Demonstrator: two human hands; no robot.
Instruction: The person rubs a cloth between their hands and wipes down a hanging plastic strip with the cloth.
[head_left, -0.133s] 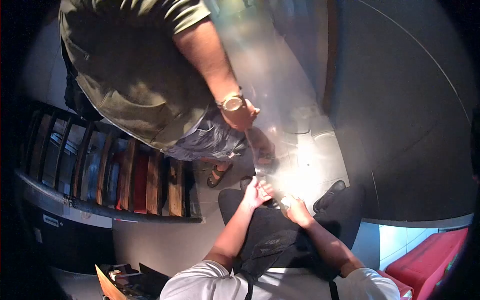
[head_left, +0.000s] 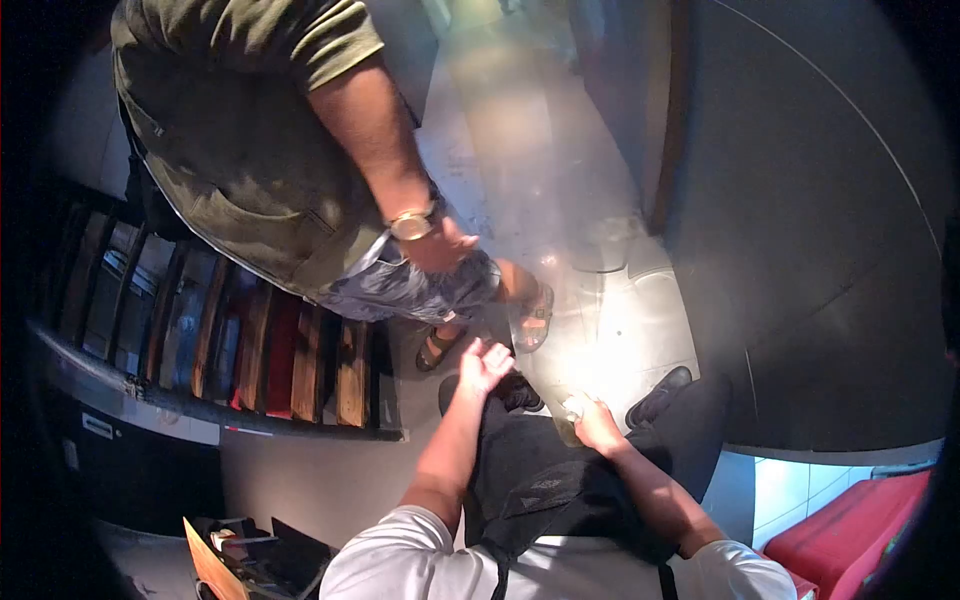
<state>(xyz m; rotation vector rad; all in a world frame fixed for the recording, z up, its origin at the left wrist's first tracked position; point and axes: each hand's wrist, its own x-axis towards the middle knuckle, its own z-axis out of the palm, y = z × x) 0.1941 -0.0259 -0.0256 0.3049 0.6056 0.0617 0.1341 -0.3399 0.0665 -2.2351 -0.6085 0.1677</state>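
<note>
My left hand (head_left: 486, 368) is raised above my lap with its fingers apart and nothing in it. My right hand (head_left: 597, 424) is closed round a small pale object (head_left: 572, 406) above my right thigh; I cannot make out what it is. Ahead of my left hand is another person's hand (head_left: 443, 246), with a gold watch (head_left: 411, 226) at the wrist. That hand and mine are apart.
The other person, in a dark green shirt (head_left: 230, 150), stands at the front left beside a wooden slatted rack (head_left: 250, 345). A dark curved panel (head_left: 810, 230) is at the right. A red case (head_left: 850, 530) lies at the lower right.
My left hand has moved slightly left and up, its fingers spread. The other person's hand has moved left, away from my hands. My right hand has barely moved.
</note>
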